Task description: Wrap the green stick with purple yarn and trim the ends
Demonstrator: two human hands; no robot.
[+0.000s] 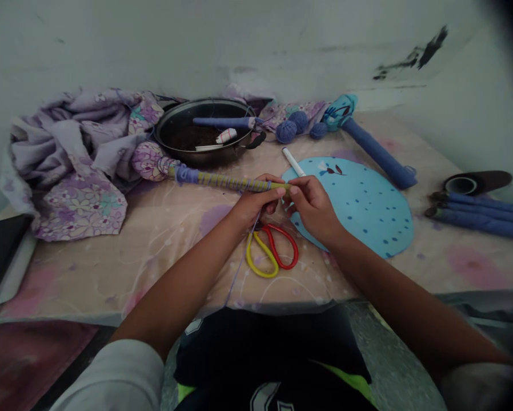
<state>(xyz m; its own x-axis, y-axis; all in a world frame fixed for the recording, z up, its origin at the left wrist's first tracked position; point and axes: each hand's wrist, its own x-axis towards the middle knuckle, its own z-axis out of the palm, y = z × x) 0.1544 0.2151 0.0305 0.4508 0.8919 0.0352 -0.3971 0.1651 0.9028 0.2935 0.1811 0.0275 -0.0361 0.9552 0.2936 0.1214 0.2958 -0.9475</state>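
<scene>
A person's two hands work a yarn-wound stick [231,182] at mid-worktop [162,245]. The L hand [259,202] is clenched round it near its bare R end, grip grasping firmly; the R hand [314,208] has the tip pinched betw. thumb and fingers. The stick runs off toward 9 o'clock from the hands, slightly tilted, to a floral cloth knob [151,161]. Loose yarn [239,265] trails from the L hand to 7 o'clock, over the worktop's near edge. Scissors [268,252], one loop yellow, one red, lie at 6, just below the hands.

At 10: a dark pot [222,156] w/ a blue stick [222,123] lying across its rim and a small white packet [226,136] inside; red lines on the packet, any wording too small to read. At 9: heaped floral cloth [80,165]. At 12: blue yarn balls [286,132] and, nearer, a white marker [293,162], label illegible, its near end by a dotted turquoise sheet [355,200] at 3, which bears a flower motif. At 2: a blue mallet [380,151] w/ turquoise head. Farther out at 3: a dark tube [488,180] and blue rods [483,214], side by side. White print on the person's dark clothing [265,354] is partly cut off, unreadable.
</scene>
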